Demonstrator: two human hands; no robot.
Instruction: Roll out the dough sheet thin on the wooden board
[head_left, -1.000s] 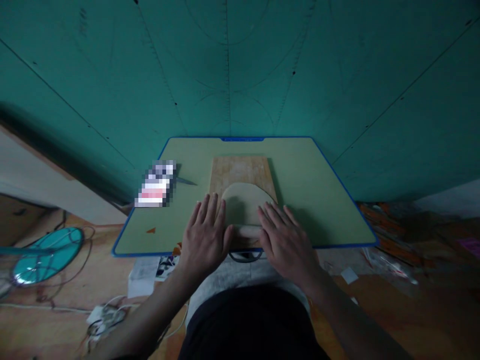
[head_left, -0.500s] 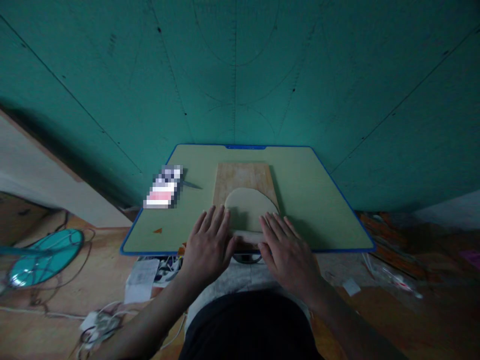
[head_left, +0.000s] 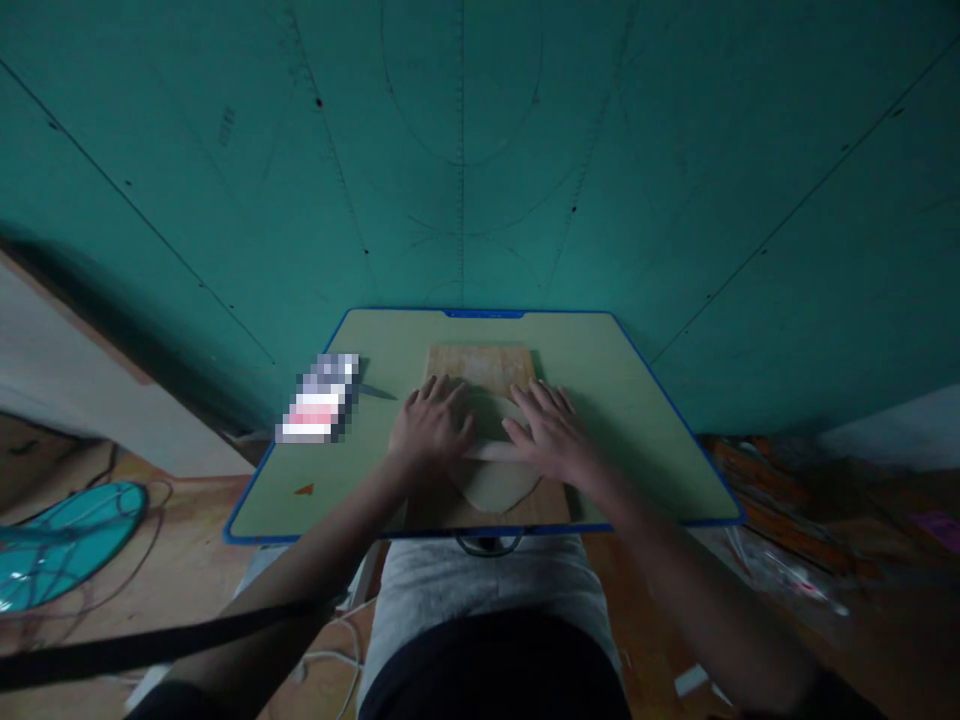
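Observation:
A pale rolling pin [head_left: 495, 452] lies crosswise over a flat, rounded sheet of dough [head_left: 499, 488] on a wooden board [head_left: 442, 517]. My left hand [head_left: 433, 425] rests palm down over the pin's left end, fingers stretched forward. Over the right end, my right hand [head_left: 551, 430] lies flat in the same way, its fingers spread. Both palms hide the pin's ends, and neither hand wraps around it. Dough shows on both the far side and the near side of the pin.
The board sits on a light tabletop [head_left: 630, 440] with a blue rim. A knife blade [head_left: 377, 391] sticks out beside a pixelated item [head_left: 315, 405] at the left. An orange scrap [head_left: 304, 489] lies nearer. A green wall [head_left: 465, 150] rises behind the table.
Both hands have moved forward, away from my body, and the rolling pin has gone with them from the dough's near part to its middle. The view has shifted slightly.

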